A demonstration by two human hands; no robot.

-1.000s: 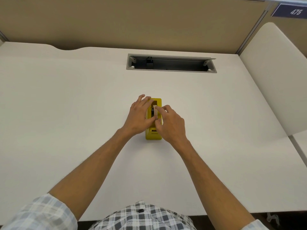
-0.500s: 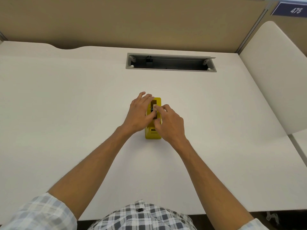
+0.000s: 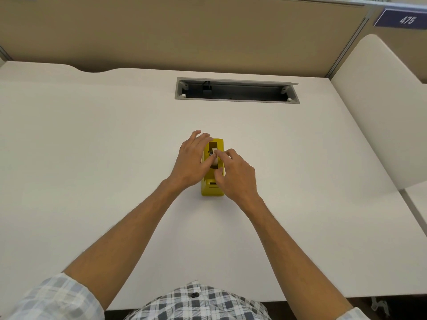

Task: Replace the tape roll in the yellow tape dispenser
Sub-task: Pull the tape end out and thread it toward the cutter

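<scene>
The yellow tape dispenser (image 3: 212, 190) stands in the middle of the white desk, its long axis pointing away from me. A pale tape roll (image 3: 215, 160) sits in its open slot, mostly covered by fingers. My left hand (image 3: 190, 161) rests against the dispenser's left side, its thumb on the roll and its other fingers spread. My right hand (image 3: 236, 175) comes in from the right, with thumb and forefinger pinched on the top of the roll.
A grey cable tray opening (image 3: 236, 90) is set into the desk (image 3: 92, 146) behind the dispenser. A beige partition (image 3: 184, 31) runs along the back. A white side panel (image 3: 379, 107) stands at the right.
Both hands stay on the dispenser. My right fingertips have shifted slightly along the top of the roll, and my left fingers have spread a little.
</scene>
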